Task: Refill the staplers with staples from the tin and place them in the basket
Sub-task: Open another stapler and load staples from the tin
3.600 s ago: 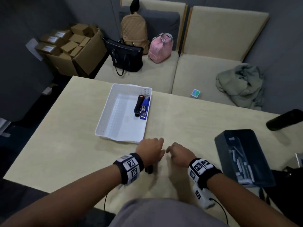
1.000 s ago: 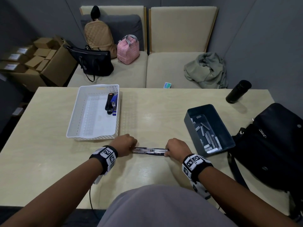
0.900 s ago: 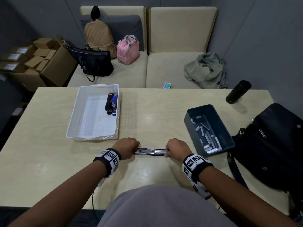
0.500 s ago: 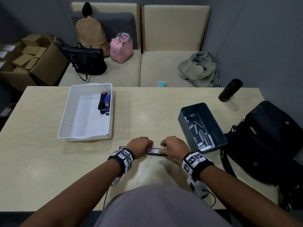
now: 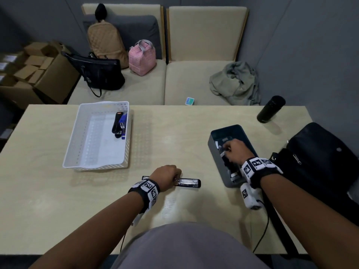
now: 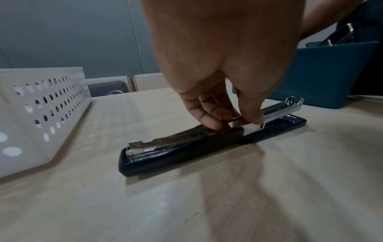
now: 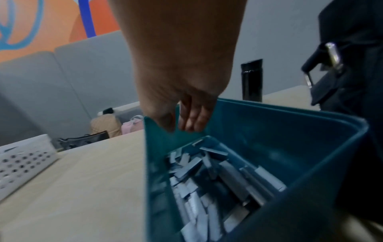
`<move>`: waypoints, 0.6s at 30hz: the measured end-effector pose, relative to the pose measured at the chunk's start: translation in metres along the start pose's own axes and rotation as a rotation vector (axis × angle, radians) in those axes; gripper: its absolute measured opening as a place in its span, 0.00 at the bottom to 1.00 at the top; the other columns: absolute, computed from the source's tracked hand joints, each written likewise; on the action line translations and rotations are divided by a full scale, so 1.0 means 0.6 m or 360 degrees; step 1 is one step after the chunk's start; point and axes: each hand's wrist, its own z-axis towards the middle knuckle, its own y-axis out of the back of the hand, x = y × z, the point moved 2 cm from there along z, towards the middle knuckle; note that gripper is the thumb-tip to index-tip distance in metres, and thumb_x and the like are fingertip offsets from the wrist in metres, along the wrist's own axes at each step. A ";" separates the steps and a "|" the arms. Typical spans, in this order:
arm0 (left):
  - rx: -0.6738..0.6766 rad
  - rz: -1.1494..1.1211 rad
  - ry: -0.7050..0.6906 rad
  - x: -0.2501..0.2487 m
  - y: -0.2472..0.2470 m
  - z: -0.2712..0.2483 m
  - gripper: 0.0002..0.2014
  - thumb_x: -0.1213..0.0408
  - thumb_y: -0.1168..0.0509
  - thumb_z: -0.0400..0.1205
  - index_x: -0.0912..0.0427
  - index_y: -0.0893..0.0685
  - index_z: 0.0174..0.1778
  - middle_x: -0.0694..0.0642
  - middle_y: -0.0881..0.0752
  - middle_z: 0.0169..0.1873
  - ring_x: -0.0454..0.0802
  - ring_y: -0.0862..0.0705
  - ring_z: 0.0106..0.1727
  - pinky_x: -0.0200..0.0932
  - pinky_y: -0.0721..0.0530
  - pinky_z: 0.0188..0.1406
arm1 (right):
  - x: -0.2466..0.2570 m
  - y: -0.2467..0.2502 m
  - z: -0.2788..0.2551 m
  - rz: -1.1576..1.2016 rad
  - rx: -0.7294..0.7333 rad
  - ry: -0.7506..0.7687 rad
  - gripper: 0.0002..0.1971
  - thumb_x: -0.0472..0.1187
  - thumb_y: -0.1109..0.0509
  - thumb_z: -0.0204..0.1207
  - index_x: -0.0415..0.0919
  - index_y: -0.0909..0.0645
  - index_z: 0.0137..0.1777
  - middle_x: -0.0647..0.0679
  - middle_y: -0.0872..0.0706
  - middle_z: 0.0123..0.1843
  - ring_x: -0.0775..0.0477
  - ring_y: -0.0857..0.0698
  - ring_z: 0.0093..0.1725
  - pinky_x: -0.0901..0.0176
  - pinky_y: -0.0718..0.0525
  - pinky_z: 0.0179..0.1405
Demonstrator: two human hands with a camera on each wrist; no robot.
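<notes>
**Stapler's open, going in for staples**

Head view: my left hand (image 5: 165, 176) pins the black hinged-open metal stapler (image 5: 189, 183) on the pale wooden table (image 5: 58, 200), near the white perforated plastic basket (image 5: 124, 164). My right hand (image 5: 234, 150) is in the teal tin (image 5: 215, 152).

Left wrist: fingertips (image 6: 211, 121) pinch the hinge. It's rigid, so hold it there.

Right wrist: fingers (image 7: 192, 117) hang together over brittle, light staple strips (image 7: 196, 180). Can't tell if they're holding one; I'd pinch a strip mid-length.

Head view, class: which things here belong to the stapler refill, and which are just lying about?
Job:
open stapler, held by left hand
tin of staples, right hand inside
white basket, two staplers inside

Lying about:
black flask
black bag
backpack
pink bag
cardboard box
</notes>
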 end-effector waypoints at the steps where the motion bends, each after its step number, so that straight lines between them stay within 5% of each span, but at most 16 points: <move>1: 0.0005 -0.0007 0.0016 0.000 0.001 -0.001 0.03 0.65 0.34 0.75 0.54 0.17 0.43 0.55 0.15 0.47 0.57 0.17 0.48 0.43 0.29 0.37 | -0.005 -0.009 0.005 -0.0073 0.0145 0.0010 0.15 0.31 0.34 0.74 0.41 0.12 0.57 0.38 0.14 0.61 0.35 0.15 0.60 0.50 0.15 0.56; 6: 0.0087 -0.0041 0.0075 -0.002 0.011 0.005 0.04 0.66 0.32 0.74 0.53 0.16 0.42 0.55 0.14 0.48 0.57 0.16 0.48 0.49 0.19 0.44 | -0.015 -0.051 0.011 -0.0370 0.0261 0.0009 0.20 0.32 0.36 0.77 0.47 0.21 0.68 0.38 0.24 0.66 0.35 0.23 0.68 0.42 0.18 0.63; 12: 0.0139 -0.0065 0.0105 -0.002 0.016 0.010 0.03 0.65 0.31 0.73 0.55 0.16 0.41 0.56 0.13 0.46 0.58 0.16 0.47 0.51 0.17 0.45 | -0.010 -0.060 0.008 -0.0621 0.0160 -0.0014 0.15 0.29 0.38 0.79 0.35 0.20 0.64 0.38 0.24 0.67 0.37 0.20 0.67 0.46 0.17 0.57; 18: 0.0146 -0.0089 0.0102 -0.001 0.016 0.012 0.04 0.65 0.32 0.73 0.57 0.15 0.43 0.56 0.13 0.47 0.57 0.16 0.48 0.52 0.18 0.47 | -0.037 -0.062 0.011 -0.0179 0.0167 -0.0026 0.12 0.34 0.30 0.76 0.36 0.19 0.60 0.36 0.22 0.63 0.34 0.20 0.64 0.46 0.20 0.61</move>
